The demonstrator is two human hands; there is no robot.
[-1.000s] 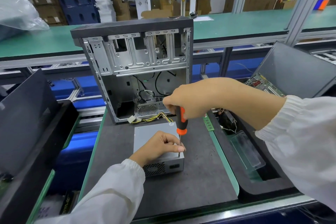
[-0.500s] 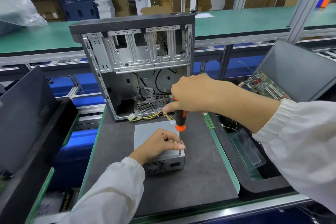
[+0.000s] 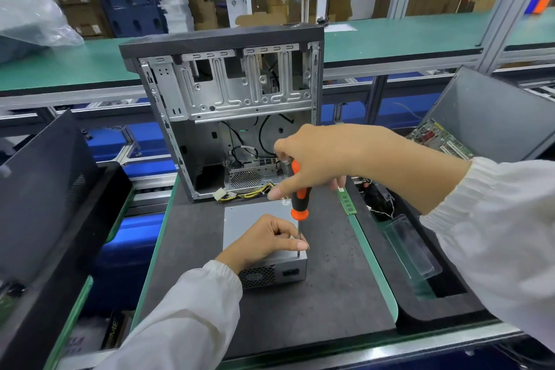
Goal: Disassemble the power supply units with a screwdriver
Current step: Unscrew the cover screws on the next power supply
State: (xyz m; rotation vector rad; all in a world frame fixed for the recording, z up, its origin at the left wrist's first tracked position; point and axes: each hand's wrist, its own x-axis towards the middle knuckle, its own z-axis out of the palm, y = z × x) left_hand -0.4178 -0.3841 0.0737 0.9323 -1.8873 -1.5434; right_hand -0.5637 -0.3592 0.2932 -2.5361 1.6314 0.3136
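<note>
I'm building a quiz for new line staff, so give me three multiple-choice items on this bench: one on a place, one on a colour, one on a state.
1. Where does the power supply unit lie?
A. inside the computer case
B. on the dark mat in front of the case
C. in the right bin

2. What colours is the screwdriver handle?
A. orange and black
B. blue and white
C. all yellow

3. What is the right hand doing?
A. lying flat on the mat
B. gripping the screwdriver handle
C. holding a cable

Answers: 1 B, it rests on the mat before the computer case. 2 A, orange bands on black. 3 B, fingers wrap the handle, tip down on the unit.
</note>
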